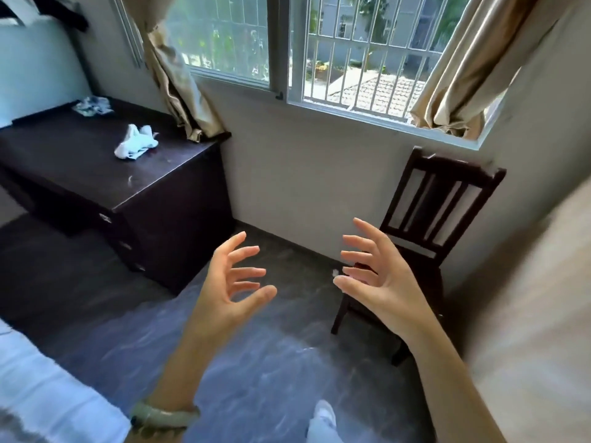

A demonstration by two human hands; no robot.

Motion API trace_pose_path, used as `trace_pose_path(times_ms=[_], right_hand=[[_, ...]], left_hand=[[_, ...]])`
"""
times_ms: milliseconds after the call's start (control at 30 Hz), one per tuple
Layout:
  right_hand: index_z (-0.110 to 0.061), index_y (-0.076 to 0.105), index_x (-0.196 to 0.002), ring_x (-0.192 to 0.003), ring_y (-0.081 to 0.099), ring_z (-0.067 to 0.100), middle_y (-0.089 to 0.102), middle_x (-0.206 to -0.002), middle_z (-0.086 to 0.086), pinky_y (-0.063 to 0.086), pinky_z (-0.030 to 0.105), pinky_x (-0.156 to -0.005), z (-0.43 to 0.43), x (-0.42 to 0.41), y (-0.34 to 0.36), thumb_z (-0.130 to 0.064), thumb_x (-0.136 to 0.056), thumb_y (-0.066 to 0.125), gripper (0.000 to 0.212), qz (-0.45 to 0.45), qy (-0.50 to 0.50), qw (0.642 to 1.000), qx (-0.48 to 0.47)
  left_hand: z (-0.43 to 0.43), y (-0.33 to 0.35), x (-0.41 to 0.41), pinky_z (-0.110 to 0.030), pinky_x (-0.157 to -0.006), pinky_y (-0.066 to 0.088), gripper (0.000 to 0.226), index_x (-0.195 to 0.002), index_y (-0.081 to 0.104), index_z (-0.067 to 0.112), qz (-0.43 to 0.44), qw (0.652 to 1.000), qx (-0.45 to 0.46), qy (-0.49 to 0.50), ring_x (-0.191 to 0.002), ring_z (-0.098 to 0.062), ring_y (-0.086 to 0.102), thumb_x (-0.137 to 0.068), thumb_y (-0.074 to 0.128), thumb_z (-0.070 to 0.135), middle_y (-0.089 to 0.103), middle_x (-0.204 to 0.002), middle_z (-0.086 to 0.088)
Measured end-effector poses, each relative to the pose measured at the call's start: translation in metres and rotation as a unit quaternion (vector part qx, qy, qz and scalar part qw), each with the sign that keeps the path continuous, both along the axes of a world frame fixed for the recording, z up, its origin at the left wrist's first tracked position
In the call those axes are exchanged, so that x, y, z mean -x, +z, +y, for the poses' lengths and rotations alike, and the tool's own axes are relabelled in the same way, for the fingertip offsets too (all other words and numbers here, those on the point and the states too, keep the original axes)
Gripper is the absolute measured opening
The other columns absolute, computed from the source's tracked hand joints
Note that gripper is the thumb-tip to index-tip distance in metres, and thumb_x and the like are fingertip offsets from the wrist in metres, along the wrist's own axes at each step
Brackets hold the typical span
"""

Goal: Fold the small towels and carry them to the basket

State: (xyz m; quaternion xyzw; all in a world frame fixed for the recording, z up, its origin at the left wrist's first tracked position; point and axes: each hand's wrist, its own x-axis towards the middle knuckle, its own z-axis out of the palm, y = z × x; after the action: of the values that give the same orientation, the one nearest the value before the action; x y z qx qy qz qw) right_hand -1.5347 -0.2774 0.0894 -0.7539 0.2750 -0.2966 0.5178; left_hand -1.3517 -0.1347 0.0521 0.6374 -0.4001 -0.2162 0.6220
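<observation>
hands fill the middle of a head-camera view of a bedroom corner. left hand [230, 282] and right hand [377, 282] are both raised over the dark floor [271, 378], palms turned toward each other and well apart. the fingers of both are spread wide and lightly bent. neither hand holds or touches anything. a pale green bracelet [163, 418] circles the left wrist.

two small towels lie crumpled and unfolded on top of a dark wooden dresser [80, 167] at the left, well away from both hands. the white towel [136, 142] sits near the middle of the top. the blue towel [92, 105], white with a blue pattern, sits further back near the wall, apart from the first.

behind the hands, a dark wooden chair [441, 190] with a slatted back stands against the pale wall, under a barred window [351, 59]. the right hand partly covers the chair's seat from this view. beige curtains hang at both sides of the window. the left curtain [179, 84] drops to the back corner of the dresser. a white shoe [324, 414] shows at the bottom edge.
</observation>
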Motion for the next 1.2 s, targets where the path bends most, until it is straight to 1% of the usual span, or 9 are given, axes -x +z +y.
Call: trace_pose_path(times_ms=[100, 200, 367, 567, 700, 867, 967, 1033, 1200], right_hand=[[-0.037, 0.039, -0.136, -0.111, 0.059, 0.006, 0.056, -0.123, -0.01, 0.051, 0.022, -0.089, -0.039, -0.047, -0.002, -0.006, -0.076, 0.075, 0.077, -0.007, 0.045, 0.999, -0.016], [-0.038, 0.041, -0.134, -0.111, 0.059, 0.01, 0.058, -0.123, -0.008, 0.051, 0.028, -0.092, -0.082, -0.1, -0.007, -0.003, -0.076, 0.075, 0.076, -0.017, 0.088, 0.996, -0.026], [-0.041, 0.043, -0.132, -0.113, 0.059, 0.009, 0.058, -0.124, -0.01, 0.051, 0.025, -0.091, -0.145, -0.204, -0.005, -0.018, -0.068, 0.074, 0.075, -0.014, 0.189, 0.981, -0.035], [-0.052, 0.039, -0.13, -0.116, 0.057, 0.009, 0.056, -0.128, -0.01, 0.05, 0.029, -0.094, -0.179, -0.328, -0.009, -0.017, -0.068, 0.074, 0.08, 0.01, 0.33, 0.943, -0.04], [-0.054, 0.037, -0.131, -0.118, 0.054, 0.006, 0.053, -0.131, -0.011, 0.048, 0.031, -0.099, -0.168, -0.405, -0.019, -0.005, -0.074, 0.077, 0.085, 0.033, 0.413, 0.91, -0.026], [-0.044, 0.033, -0.136, -0.121, 0.051, 0.002, 0.051, -0.131, -0.014, 0.046, 0.028, -0.101, -0.127, -0.497, -0.028, -0.002, -0.073, 0.077, 0.088, 0.049, 0.481, 0.875, -0.014], [-0.045, 0.034, -0.135, -0.12, 0.051, 0.002, 0.051, -0.131, -0.013, 0.047, 0.025, -0.099, -0.098, -0.553, -0.032, -0.015, -0.068, 0.075, 0.085, 0.042, 0.486, 0.873, -0.015], [-0.044, 0.034, -0.136, -0.12, 0.051, 0.002, 0.052, -0.131, -0.013, 0.047, 0.026, -0.1, -0.078, -0.591, -0.033, -0.018, -0.067, 0.074, 0.085, 0.038, 0.48, 0.876, -0.014], [-0.043, 0.033, -0.138, -0.122, 0.05, 0.003, 0.051, -0.131, -0.015, 0.045, 0.032, -0.104, -0.028, -0.685, -0.027, -0.007, -0.074, 0.077, 0.086, 0.031, 0.47, 0.882, -0.005]], left_hand=[[-0.027, -0.004, -0.036, -0.024, -0.085, 0.054, 0.082, -0.133, 0.036, 0.041, 0.004, 0.999, 0.0, 0.037, -0.103, -0.011, 0.065, -0.06, 0.076, 0.038, 0.055, -0.128, 0.011], [-0.054, -0.006, -0.076, -0.023, -0.084, 0.053, 0.081, -0.131, 0.036, 0.043, 0.004, 0.997, -0.001, 0.083, -0.103, -0.012, 0.064, -0.06, 0.074, 0.039, 0.054, -0.127, 0.011], [-0.087, -0.003, -0.143, -0.025, -0.083, 0.053, 0.079, -0.129, 0.036, 0.045, 0.007, 0.983, 0.004, 0.182, -0.103, -0.014, 0.064, -0.061, 0.074, 0.039, 0.054, -0.128, 0.008], [-0.095, 0.0, -0.213, -0.027, -0.082, 0.053, 0.08, -0.13, 0.035, 0.043, 0.013, 0.953, 0.003, 0.302, -0.103, -0.017, 0.064, -0.061, 0.075, 0.036, 0.052, -0.131, 0.008], [-0.076, -0.002, -0.252, -0.027, -0.083, 0.054, 0.082, -0.134, 0.034, 0.039, 0.011, 0.932, -0.007, 0.362, -0.106, -0.019, 0.063, -0.063, 0.076, 0.034, 0.049, -0.133, 0.01], [-0.037, -0.007, -0.317, -0.028, -0.085, 0.054, 0.084, -0.136, 0.034, 0.038, 0.001, 0.909, -0.014, 0.417, -0.11, -0.019, 0.061, -0.063, 0.076, 0.033, 0.05, -0.132, 0.013], [-0.008, -0.013, -0.368, -0.027, -0.086, 0.053, 0.083, -0.135, 0.035, 0.046, -0.017, 0.906, -0.021, 0.423, -0.111, -0.017, 0.061, -0.065, 0.076, 0.033, 0.05, -0.131, 0.018], [0.014, -0.015, -0.407, -0.026, -0.087, 0.053, 0.083, -0.135, 0.034, 0.048, -0.021, 0.907, -0.025, 0.419, -0.112, -0.017, 0.06, -0.065, 0.076, 0.034, 0.049, -0.132, 0.019], [0.069, -0.008, -0.505, -0.027, -0.087, 0.053, 0.083, -0.134, 0.033, 0.052, -0.024, 0.916, -0.046, 0.399, -0.112, -0.015, 0.06, -0.065, 0.077, 0.037, 0.048, -0.132, 0.022]])
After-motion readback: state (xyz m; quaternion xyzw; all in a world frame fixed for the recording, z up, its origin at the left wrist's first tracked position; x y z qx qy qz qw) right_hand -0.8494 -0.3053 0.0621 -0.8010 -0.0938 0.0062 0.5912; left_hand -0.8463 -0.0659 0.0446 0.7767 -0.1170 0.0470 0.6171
